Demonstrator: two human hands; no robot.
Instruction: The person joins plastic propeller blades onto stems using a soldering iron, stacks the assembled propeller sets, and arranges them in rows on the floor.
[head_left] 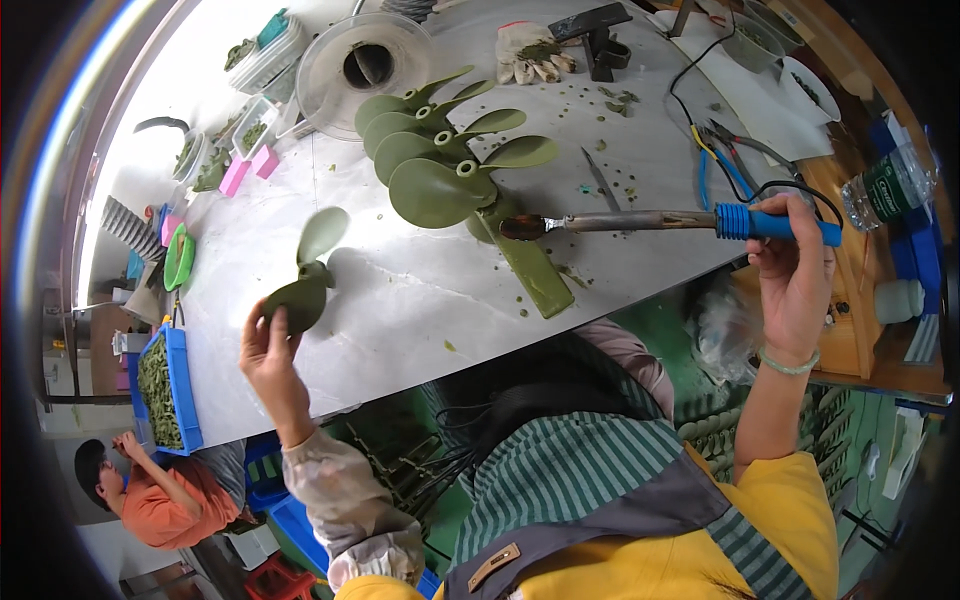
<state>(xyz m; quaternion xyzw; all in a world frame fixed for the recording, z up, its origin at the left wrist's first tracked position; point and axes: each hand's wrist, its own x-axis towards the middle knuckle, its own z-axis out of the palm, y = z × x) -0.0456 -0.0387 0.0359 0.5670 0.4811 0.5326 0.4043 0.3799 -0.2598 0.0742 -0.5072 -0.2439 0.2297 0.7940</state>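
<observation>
Over the left part of the grey table [400,335], the left hand [272,360] pinches the near blade of a loose green propeller [314,274] by its edge, hub and far blade lying beyond the fingertips, probably so the hub stays uncovered. To the right, the right hand [795,270] is wrapped round the blue handle [765,225] of a soldering iron [640,222], seemingly keeping skin well apart from its metal shaft; whether the dark tip touches the green bar [535,268] with its propeller row [435,190], I cannot tell.
</observation>
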